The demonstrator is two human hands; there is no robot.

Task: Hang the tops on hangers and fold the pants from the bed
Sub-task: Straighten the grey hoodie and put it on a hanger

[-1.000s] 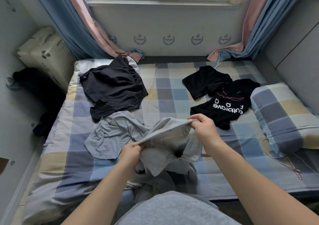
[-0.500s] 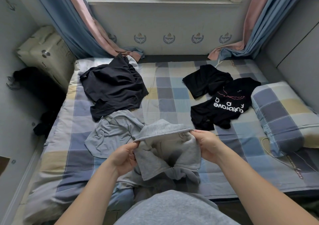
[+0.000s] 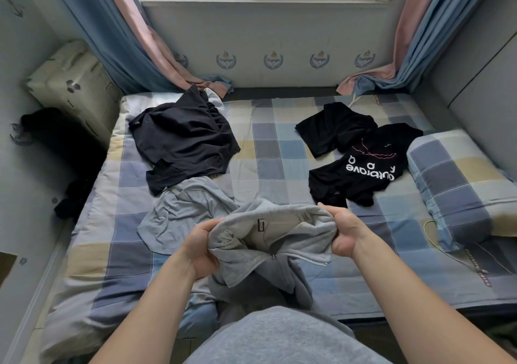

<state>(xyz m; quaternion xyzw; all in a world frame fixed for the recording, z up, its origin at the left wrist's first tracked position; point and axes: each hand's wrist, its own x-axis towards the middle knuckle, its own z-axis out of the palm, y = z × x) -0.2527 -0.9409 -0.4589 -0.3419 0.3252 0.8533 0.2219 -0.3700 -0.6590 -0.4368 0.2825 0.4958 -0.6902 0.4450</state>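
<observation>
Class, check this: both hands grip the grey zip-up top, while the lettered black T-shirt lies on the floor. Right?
The floor is wrong: the head view shows the lettered black T-shirt on the bed. The left hand and right hand do grip the grey zip-up top.

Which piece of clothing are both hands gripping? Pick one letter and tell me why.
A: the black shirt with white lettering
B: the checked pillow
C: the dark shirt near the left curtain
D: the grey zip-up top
D: the left hand and the right hand each grip one side of the grey zip-up top, holding its collar open between them.
</observation>
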